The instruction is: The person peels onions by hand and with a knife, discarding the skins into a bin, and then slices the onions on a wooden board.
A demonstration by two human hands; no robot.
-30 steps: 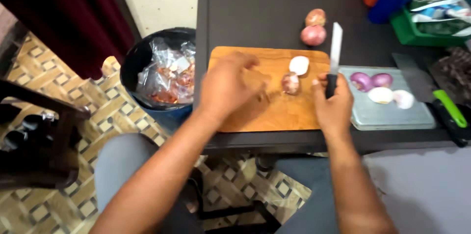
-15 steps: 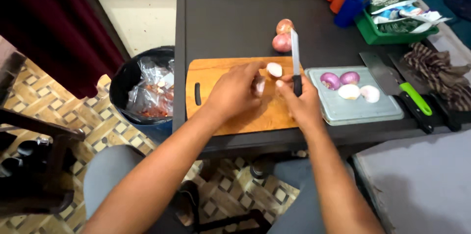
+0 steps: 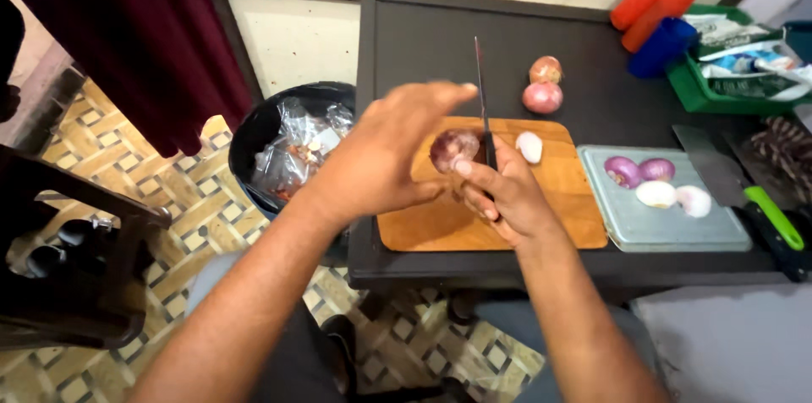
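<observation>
Here the left hand [image 3: 381,153] pinches an onion [image 3: 452,149] above the board's [image 3: 558,225] near edge, the right hand [image 3: 503,196] gripping a knife [image 3: 482,103].

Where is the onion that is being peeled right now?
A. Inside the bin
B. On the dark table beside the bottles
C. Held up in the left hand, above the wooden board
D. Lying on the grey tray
C: the left hand holds the onion raised over the wooden board, while the right hand grips the knife blade-up beside it.
</observation>
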